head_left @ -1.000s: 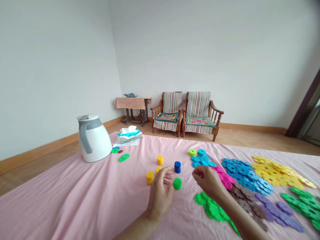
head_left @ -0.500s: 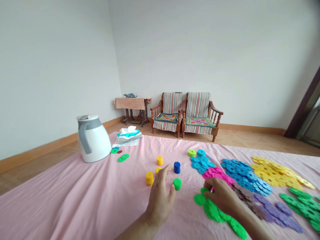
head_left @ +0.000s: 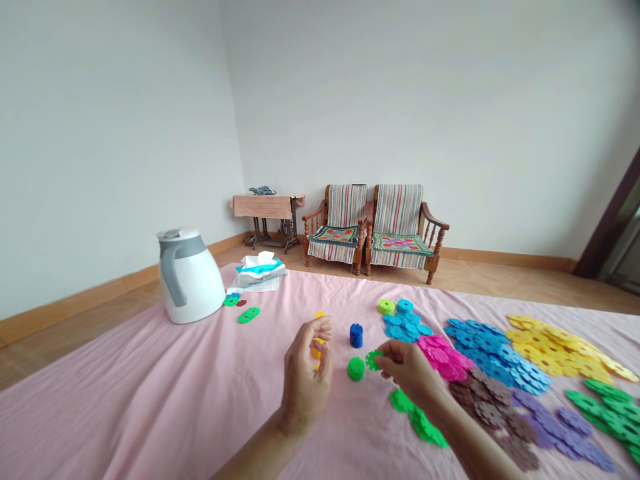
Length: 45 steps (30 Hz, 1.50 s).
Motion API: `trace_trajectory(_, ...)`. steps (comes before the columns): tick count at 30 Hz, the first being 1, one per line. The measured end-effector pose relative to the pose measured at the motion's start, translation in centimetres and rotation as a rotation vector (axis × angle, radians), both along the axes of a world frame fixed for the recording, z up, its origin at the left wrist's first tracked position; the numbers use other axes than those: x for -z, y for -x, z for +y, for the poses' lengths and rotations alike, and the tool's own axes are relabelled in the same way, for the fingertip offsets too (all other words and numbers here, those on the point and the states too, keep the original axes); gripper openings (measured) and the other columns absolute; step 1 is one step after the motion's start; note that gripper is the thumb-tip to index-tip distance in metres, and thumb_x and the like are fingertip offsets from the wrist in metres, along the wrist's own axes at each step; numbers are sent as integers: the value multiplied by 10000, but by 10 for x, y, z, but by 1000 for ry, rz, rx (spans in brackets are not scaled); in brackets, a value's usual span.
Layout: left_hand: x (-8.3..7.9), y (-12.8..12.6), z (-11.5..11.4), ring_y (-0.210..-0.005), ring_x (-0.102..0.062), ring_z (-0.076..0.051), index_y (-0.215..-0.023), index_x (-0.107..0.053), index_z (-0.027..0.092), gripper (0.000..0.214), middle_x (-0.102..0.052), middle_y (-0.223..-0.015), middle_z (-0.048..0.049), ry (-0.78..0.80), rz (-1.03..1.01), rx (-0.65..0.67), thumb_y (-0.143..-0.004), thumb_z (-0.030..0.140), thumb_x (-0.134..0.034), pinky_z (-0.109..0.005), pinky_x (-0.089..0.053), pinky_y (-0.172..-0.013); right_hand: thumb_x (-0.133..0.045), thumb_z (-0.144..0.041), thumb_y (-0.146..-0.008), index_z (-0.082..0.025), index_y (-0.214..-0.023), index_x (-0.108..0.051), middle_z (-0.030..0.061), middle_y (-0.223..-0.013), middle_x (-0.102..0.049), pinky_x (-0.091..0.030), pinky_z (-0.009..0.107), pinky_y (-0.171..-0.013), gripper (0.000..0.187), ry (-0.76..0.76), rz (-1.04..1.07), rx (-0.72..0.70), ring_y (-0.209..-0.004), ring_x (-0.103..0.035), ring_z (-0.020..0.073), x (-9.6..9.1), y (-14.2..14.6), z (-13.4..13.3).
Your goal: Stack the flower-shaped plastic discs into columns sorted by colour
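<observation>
My right hand [head_left: 407, 370] pinches a green notched plastic disc [head_left: 373, 360] between thumb and fingers, held up just right of a green disc stack [head_left: 356, 369]. A dark blue stack [head_left: 356, 335] stands behind that one. My left hand [head_left: 307, 373] hovers with curved fingers apart and nothing seen in it, in front of yellow stacks [head_left: 320, 315] that it partly hides. Loose bright green discs [head_left: 425, 427] lie below my right wrist, which covers some of them.
Piles of pink [head_left: 443, 357], light blue [head_left: 404, 327], blue [head_left: 480, 343], yellow [head_left: 560, 347], brown [head_left: 493, 403] and purple discs [head_left: 545, 420] spread to the right on the pink cloth [head_left: 175, 400]. At left stand a white jug [head_left: 200, 287] and a tissue pack [head_left: 260, 270].
My right hand has lifted a green disc off the bright green pile and moved left toward the green stack. My left hand has shifted slightly left, away from that stack.
</observation>
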<state>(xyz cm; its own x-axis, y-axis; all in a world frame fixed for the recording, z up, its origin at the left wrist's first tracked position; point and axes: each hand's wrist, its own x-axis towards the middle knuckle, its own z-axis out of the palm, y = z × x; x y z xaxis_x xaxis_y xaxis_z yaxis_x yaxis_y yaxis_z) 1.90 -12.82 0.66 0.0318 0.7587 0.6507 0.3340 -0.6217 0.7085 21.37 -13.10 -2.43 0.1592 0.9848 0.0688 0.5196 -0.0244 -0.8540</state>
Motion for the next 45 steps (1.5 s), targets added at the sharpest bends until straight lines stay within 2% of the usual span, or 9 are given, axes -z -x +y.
trace_trajectory(12, 4, 1, 2, -879, -596, -162, -1085, -527, 162, 289, -608, -1027, -80, 17, 29, -18, -822, 121, -415, -288, -489, -787, -516, -247, -712, -165, -663, -645, -4, -574, -638, -379, 193, -490, 161, 23, -101, -2, -535, -573, 106, 2, 26, 18)
trace_trajectory(21, 4, 2, 5, -874, -608, -170, -1088, -536, 149, 286, -628, -993, -85, 33, 4, -34, -825, 143, -425, -286, -494, -756, -508, -242, -722, -189, -780, -687, 30, -762, -702, -429, 238, -615, 196, -47, -240, 13, -669, -626, 142, -9, 27, 5)
trace_trajectory(24, 0, 3, 5, -860, -608, -170, -1086, -544, 150, 292, -633, -980, -84, 39, -20, -43, -817, 148, -432, -283, -493, -749, -521, -280, -730, -188, -840, -672, 45, -820, -692, -442, 256, -630, 208, -80, -274, -8, -688, -628, 157, -8, 29, -1)
trace_trajectory(27, -7, 9, 9, -825, -608, -159, -1044, -568, 154, 271, -643, -951, -70, 54, -37, -63, -807, 149, -436, -268, -486, -736, -549, -296, -721, -174, -935, -636, 69, -904, -669, -448, 291, -731, 261, -135, -304, -17, -806, -621, 190, -3, 31, -7)
trace_trajectory(30, -17, 21, 16, -757, -608, -147, -941, -617, 156, 214, -661, -860, -44, 108, 69, 8, -791, 169, -464, -237, -474, -675, -507, -295, -765, -154, -999, -606, 94, -930, -650, -443, 315, -764, 290, -219, -326, 7, -850, -609, 207, -1, 31, -16)
trace_trajectory(34, -22, 41, 18, -631, -586, -133, -780, -653, 159, 180, -651, -698, -6, 249, 301, 179, -768, 192, -477, -202, -431, -568, -407, -245, -830, -199, -904, -642, 58, -813, -646, -438, 256, -634, 251, -226, -320, -63, -722, -608, 168, -4, 40, -32)
trace_trajectory(37, -16, 52, 10, -610, -577, -137, -735, -653, 166, 190, -635, -667, -2, 277, 418, 142, -767, 186, -466, -198, -403, -545, -381, -160, -831, -215, -815, -659, 53, -836, -652, -426, 227, -691, 284, -198, -331, -151, -794, -608, 157, -6, 56, -46)
trace_trajectory(40, -6, 57, -1, -646, -581, -148, -794, -661, 185, 194, -636, -735, -14, 276, 505, 83, -754, 160, -472, -209, -401, -569, -372, -113, -831, -206, -736, -652, 55, -813, -646, -415, 208, -707, 311, -152, -386, -229, -824, -599, 155, -5, 72, -54)
trace_trajectory(45, 8, 52, -9, -738, -575, -176, -892, -657, 212, 273, -623, -863, -26, 276, 521, 80, -644, 129, -578, -226, -410, -624, -369, -90, -837, -190, -772, -647, 67, -833, -639, -406, 205, -704, 302, -164, -462, -234, -833, -589, 157, -2, 86, -53)
